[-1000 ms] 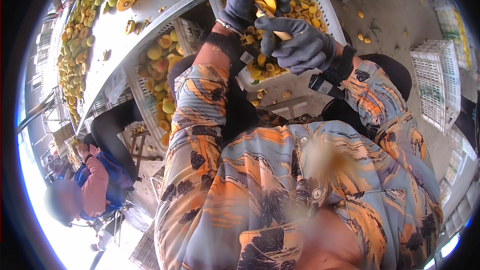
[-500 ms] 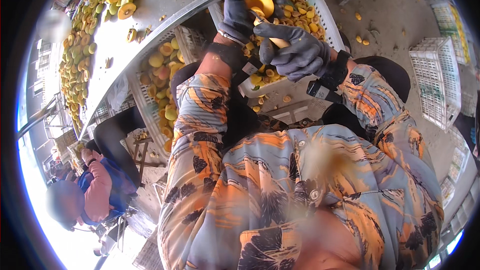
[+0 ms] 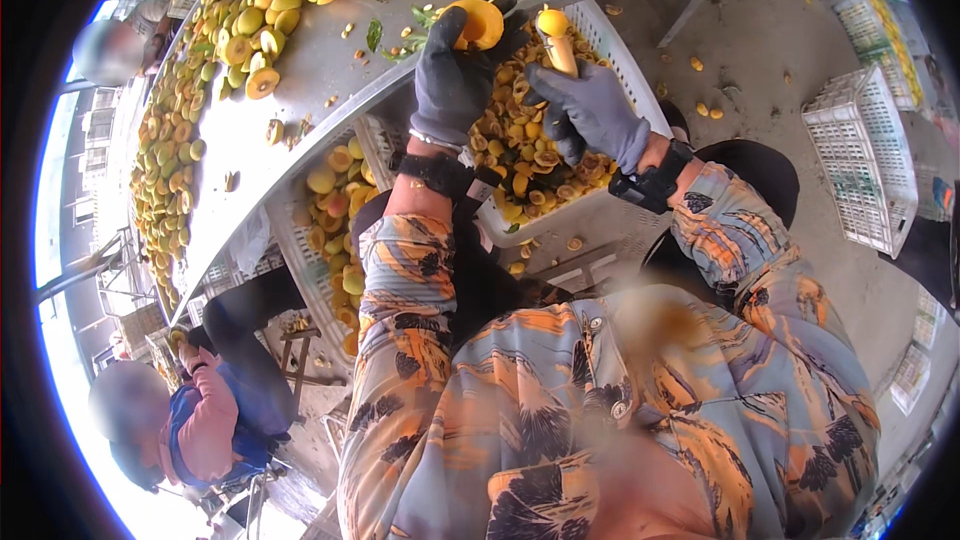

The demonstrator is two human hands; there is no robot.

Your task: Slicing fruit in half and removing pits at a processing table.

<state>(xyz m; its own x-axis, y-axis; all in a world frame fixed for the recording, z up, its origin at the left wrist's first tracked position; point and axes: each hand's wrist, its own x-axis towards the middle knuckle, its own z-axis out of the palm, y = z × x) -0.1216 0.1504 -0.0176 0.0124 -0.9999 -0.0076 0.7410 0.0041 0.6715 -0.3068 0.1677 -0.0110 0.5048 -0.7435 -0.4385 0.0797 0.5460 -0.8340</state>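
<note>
My left hand point(image 3: 450, 80), in a dark grey glove, is closed around a yellow peach half point(image 3: 480, 24) by the table's edge. My right hand point(image 3: 592, 108), gloved too, grips a short tool with a pale wooden handle point(image 3: 562, 55). A round yellow piece of fruit point(image 3: 551, 22) shows at the tool's upper end; the tip itself is hidden behind it. The tool stands apart from the peach half. Below both hands is a white plastic crate point(image 3: 628, 65) holding pitted scraps and small fruit pieces point(image 3: 520, 145).
A metal table point(image 3: 335, 40) carries heaps of cut peaches point(image 3: 240, 45). Whole peaches point(image 3: 335, 195) fill a crate left of my knees. White crates point(image 3: 860, 155) stand at the right. A co-worker in a pink sleeve point(image 3: 210, 410) sits at the left.
My hands have drawn apart: the left with the peach half went left, the right turned the tool upright, away from the fruit. A yellow piece now shows at the tool's end.
</note>
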